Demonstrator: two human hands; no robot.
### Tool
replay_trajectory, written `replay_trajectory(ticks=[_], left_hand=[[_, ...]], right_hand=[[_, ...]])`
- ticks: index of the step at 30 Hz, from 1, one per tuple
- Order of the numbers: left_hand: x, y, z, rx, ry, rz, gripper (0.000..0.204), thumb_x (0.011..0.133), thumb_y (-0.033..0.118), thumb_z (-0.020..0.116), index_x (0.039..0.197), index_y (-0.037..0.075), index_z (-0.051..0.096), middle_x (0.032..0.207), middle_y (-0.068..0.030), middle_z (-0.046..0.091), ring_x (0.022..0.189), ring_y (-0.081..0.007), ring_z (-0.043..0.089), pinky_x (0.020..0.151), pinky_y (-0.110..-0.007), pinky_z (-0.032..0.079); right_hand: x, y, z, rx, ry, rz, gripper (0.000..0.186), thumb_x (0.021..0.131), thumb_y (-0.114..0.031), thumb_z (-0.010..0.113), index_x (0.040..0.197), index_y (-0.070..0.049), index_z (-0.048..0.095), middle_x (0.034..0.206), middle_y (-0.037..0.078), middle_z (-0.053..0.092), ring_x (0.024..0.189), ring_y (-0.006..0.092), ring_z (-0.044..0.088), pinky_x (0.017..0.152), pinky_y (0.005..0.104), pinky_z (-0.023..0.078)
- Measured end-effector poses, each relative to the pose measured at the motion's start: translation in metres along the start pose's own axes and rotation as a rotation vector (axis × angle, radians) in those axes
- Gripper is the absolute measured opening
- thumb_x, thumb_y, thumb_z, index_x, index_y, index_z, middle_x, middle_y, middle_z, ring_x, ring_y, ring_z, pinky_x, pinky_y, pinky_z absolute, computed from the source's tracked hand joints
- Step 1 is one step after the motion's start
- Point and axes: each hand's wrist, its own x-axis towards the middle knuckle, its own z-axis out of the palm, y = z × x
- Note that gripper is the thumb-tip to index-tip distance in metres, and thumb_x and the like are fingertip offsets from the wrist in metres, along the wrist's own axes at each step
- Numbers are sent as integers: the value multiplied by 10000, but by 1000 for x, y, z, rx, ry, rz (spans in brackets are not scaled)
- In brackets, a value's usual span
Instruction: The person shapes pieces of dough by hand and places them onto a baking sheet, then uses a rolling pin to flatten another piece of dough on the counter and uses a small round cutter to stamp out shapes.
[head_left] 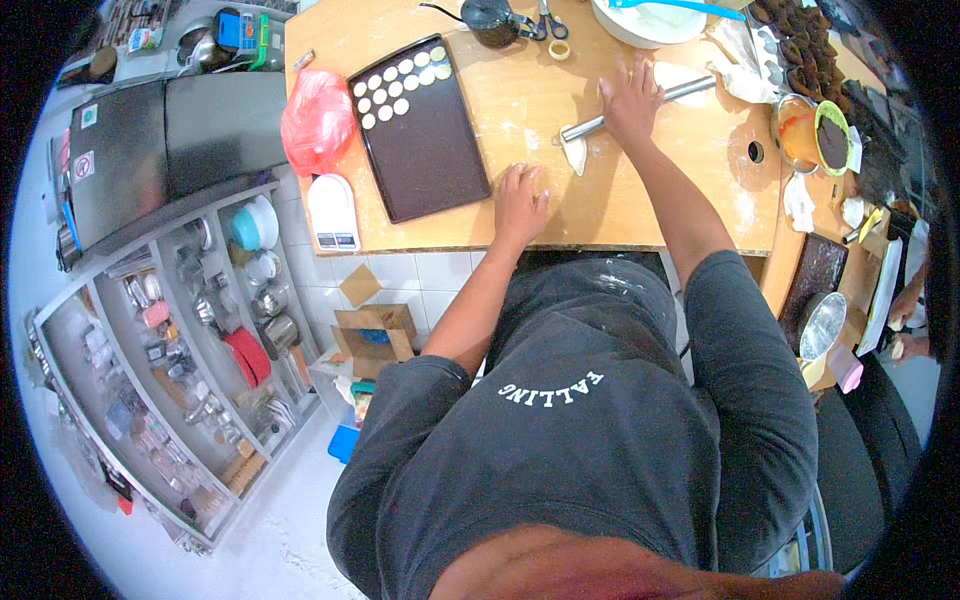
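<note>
My right hand (632, 103) lies palm down over a metal rod (686, 88), its fingers spread and stretched past it. The rod slants across the wooden table. White soft material shows at both sides of that hand: a pointed end (575, 156) under the rod's left end and a wider part (677, 74) near the right. I cannot tell whether they join under my hand. My left hand (521, 205) rests on the table near its front edge with loosely bent fingers apart, holding nothing. Beside it is a dark baking tray (425, 170) with several small pale rounds (405, 67) at its far end.
A pink plastic bag (318, 122) and a white kitchen scale (333, 212) sit left of the tray. Scissors (549, 22), a dark pot (489, 20) and a white bowl (650, 22) stand at the back. An orange container (812, 138) is at the right, near another person's hands (908, 305).
</note>
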Motion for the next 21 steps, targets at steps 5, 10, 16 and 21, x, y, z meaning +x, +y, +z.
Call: replay_trajectory(ticks=[5,10,16,21], left_hand=[[-8,-1,2,130,-7,3,590,936,262,706,1457,36,545,1553,-234,462,1465,-428,390,1232,-530,293],[14,13,7,155,-95,33,662,939,231,683,1536,45,465,1616,-240,388,1507,-431,339,1244,-537,278],[39,23,18,351,-217,51,692,983,154,592,1621,65,339,1721,-172,233,1573,-386,246,1249,-550,262],[53,16,14,209,-126,-61,696,985,143,584,1622,45,322,1739,-173,174,1584,-383,224,1244,-546,281]], right_hand=[[-69,32,-39,-28,-224,-211,546,1076,-465,443,1566,-224,466,1677,127,341,1574,366,249,1204,701,203],[-129,45,-75,-106,-357,-206,579,1047,-407,556,1598,-323,401,1697,83,312,1580,359,235,1201,706,203],[-158,58,-78,-67,-331,-147,633,1019,-433,598,1608,-353,379,1702,74,303,1587,357,214,1204,715,191],[-115,29,-51,-14,-316,-157,659,1044,-471,534,1643,-290,326,1718,79,280,1598,325,205,1202,737,172]])
